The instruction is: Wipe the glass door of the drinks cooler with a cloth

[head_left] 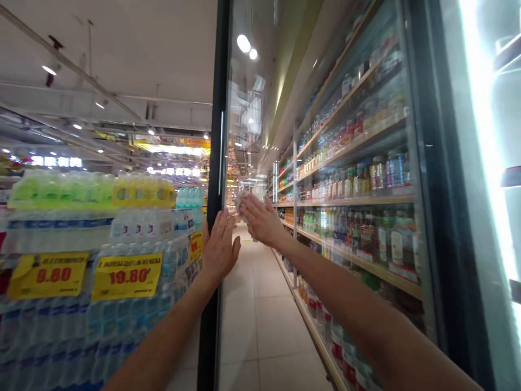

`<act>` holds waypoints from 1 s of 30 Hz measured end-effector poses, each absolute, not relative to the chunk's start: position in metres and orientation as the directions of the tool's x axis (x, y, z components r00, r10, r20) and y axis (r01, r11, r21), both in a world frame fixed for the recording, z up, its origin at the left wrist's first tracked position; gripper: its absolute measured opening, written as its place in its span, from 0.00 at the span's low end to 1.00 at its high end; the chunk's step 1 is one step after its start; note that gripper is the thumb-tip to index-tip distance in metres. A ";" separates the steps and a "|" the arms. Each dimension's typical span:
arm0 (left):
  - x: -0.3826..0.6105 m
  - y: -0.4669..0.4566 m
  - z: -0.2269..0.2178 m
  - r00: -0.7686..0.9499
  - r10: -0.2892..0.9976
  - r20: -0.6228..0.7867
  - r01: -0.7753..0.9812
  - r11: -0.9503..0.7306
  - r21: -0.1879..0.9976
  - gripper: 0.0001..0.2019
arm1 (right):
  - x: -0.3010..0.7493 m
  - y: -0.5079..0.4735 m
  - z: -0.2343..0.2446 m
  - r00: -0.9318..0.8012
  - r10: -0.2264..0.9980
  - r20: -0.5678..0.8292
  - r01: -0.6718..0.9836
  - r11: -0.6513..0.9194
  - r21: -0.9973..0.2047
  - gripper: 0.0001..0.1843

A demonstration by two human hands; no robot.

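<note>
A crumpled pale cloth (243,200) is pinned against the tall black-framed glass door (244,108) by the flattened right hand (262,221). The spread left hand (220,251) is braced on the door's edge, just below the cloth.

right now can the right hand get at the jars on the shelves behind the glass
Probably not. The right hand presses a cloth against the glass door, and the jars show through that pane, so it looks in the way.

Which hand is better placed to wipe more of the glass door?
Probably the right. The right hand presses the cloth on the glass door; the left hand only rests flat against the door's black edge.
</note>
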State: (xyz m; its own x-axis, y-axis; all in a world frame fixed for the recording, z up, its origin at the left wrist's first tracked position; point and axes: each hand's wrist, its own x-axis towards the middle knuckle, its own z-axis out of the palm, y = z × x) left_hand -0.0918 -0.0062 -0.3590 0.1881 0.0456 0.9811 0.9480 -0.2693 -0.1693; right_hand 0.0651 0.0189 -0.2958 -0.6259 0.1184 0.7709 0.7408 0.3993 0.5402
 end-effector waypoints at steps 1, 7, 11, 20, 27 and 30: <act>-0.093 -0.007 -0.360 0.182 0.047 0.982 0.947 -0.277 -0.162 0.23 | 0.060 0.017 -0.316 -0.692 0.121 0.711 0.684 0.425 0.593 0.26; -0.098 -0.011 -0.360 0.178 0.025 0.984 0.951 -0.262 -0.166 0.22 | 0.069 0.011 -0.371 -0.922 0.093 0.375 0.365 0.525 0.769 0.26; -0.096 -0.011 -0.362 0.160 0.017 0.987 0.948 -0.280 -0.148 0.23 | 0.085 0.013 -0.318 -0.683 0.116 0.722 0.694 0.414 0.589 0.27; -0.072 -0.004 -0.397 0.205 0.116 0.972 0.934 -0.320 -0.159 0.23 | 0.148 -0.008 -0.423 -0.915 0.152 0.374 0.395 0.534 0.748 0.27; -0.037 -0.001 -0.418 0.308 0.173 0.935 0.894 -0.388 -0.222 0.22 | 0.198 -0.009 -0.371 -0.552 0.154 0.819 0.822 0.263 0.504 0.25; -0.017 -0.004 -0.427 0.343 0.185 0.921 0.874 -0.422 -0.241 0.22 | 0.206 -0.012 -0.383 -0.520 0.182 0.835 0.846 0.242 0.474 0.25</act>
State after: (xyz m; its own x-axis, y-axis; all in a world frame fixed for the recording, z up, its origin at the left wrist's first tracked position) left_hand -0.0173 -0.0043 -0.4275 0.3426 0.1845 0.9212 0.8743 -0.4215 -0.2407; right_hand 0.2064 -0.0124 -0.3826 -0.5198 0.1824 0.8346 0.8464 0.2423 0.4742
